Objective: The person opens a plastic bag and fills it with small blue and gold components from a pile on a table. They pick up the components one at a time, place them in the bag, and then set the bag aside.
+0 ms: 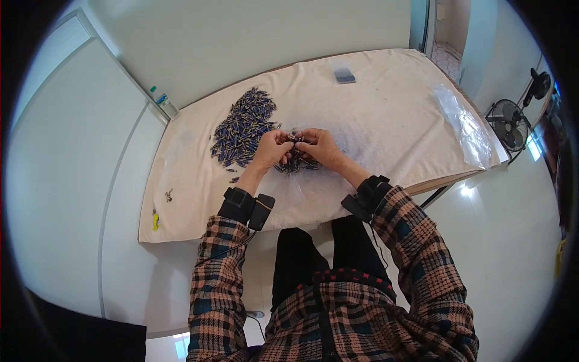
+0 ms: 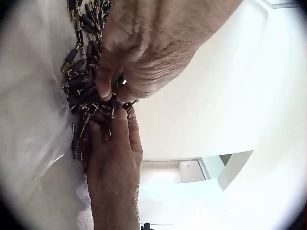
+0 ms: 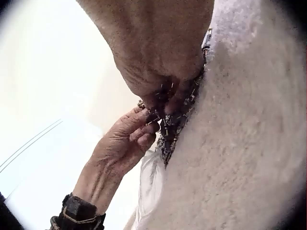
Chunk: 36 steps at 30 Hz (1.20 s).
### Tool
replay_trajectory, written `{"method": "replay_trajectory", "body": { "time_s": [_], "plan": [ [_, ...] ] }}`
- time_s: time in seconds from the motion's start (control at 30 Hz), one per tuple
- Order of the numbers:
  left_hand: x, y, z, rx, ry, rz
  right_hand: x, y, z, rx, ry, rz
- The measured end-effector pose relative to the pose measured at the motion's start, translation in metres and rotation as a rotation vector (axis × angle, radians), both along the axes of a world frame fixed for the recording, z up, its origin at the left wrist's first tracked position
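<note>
Many small dark cylindrical pieces with metallic ends lie in a large pile [image 1: 244,130] on the cream cloth. A smaller heap [image 1: 292,164] of similar pieces sits under the hands, partly on clear plastic. Above it the left hand [image 1: 272,149] and right hand [image 1: 322,148] meet, fingertips nearly touching. In the left wrist view the left hand [image 2: 153,43] pinches small dark pieces between thumb and fingers, facing the right hand [image 2: 115,172]. The right wrist view has the right hand [image 3: 158,52] with curled fingers around similar pieces, beside the left hand [image 3: 122,143]. Exactly which pieces each holds is partly hidden.
A clear pack of pieces [image 1: 345,75] lies at the back of the cloth [image 1: 386,127]. Flat plastic bags [image 1: 464,130] lie at the right edge. A bottle [image 1: 163,102] stands at the back left; a yellow item [image 1: 156,221] and small metal bits [image 1: 169,195] lie front left.
</note>
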<state>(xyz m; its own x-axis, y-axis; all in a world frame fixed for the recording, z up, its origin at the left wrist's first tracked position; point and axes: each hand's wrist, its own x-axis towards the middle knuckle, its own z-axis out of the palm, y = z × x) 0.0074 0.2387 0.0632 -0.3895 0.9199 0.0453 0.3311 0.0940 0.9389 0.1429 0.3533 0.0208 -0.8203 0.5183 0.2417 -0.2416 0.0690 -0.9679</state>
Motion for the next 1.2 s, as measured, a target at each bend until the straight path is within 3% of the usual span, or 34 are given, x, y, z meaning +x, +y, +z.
{"method": "replay_trajectory", "body": {
  "time_s": [0.1,0.23,0.33,0.5,0.6,0.73,1.03,1.2],
  "plan": [
    [-0.007,-0.005,0.004,-0.015,-0.089,-0.034,-0.001,-0.002,0.005,-0.020,-0.058,-0.018],
    [-0.019,-0.014,0.005,0.042,-0.236,-0.053,-0.009,0.008,0.002,0.236,0.010,-0.017],
    [-0.021,-0.019,0.007,-0.026,-0.129,-0.018,-0.002,0.016,0.003,0.569,-0.012,0.000],
    [-0.022,-0.035,0.010,-0.141,0.064,0.019,0.025,0.022,0.014,0.843,-0.243,-0.067],
    [-0.018,-0.032,0.009,-0.212,0.438,-0.007,0.030,0.015,0.014,1.062,-0.129,-0.265],
    [-0.005,-0.018,0.002,-0.172,0.611,-0.106,0.011,0.003,0.017,1.130,-0.283,-0.076],
    [0.006,-0.009,-0.007,-0.102,0.574,-0.113,0.023,0.017,0.004,1.079,-0.184,-0.080],
    [0.010,-0.007,-0.011,-0.066,0.578,-0.090,0.030,0.015,0.000,0.688,-0.125,-0.137]
  ]
}}
